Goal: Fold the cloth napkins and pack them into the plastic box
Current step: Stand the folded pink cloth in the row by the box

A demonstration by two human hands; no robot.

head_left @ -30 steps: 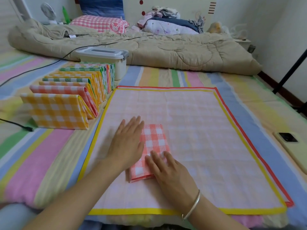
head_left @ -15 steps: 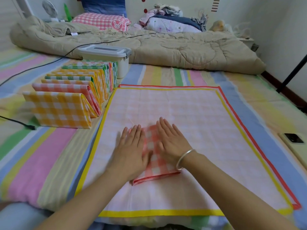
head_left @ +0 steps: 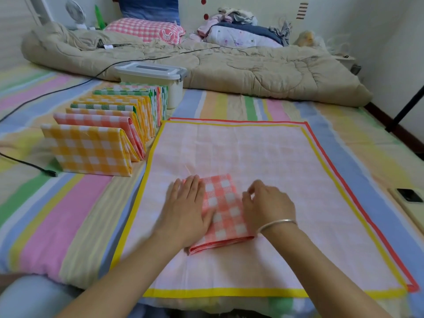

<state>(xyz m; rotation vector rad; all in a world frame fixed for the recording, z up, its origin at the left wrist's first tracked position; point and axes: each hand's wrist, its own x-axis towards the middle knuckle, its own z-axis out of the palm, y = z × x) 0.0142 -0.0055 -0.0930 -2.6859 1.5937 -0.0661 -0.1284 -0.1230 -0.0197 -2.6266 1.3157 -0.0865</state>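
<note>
One limp napkin (head_left: 223,210) is pressed under the flat left hand (head_left: 185,216), right hand (head_left: 268,207) relaxed; probably best pinched at its fold.

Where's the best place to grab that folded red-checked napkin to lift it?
Probably the near short end of the red-checked napkin, coming from the person's side: it lies flat, and its stacked layers show there, so one pinch catches them all.

One folded napkin (head_left: 223,210), one row of standing napkins (head_left: 91,152), one plastic box (head_left: 151,71), two spread cloths (head_left: 252,152)
</note>
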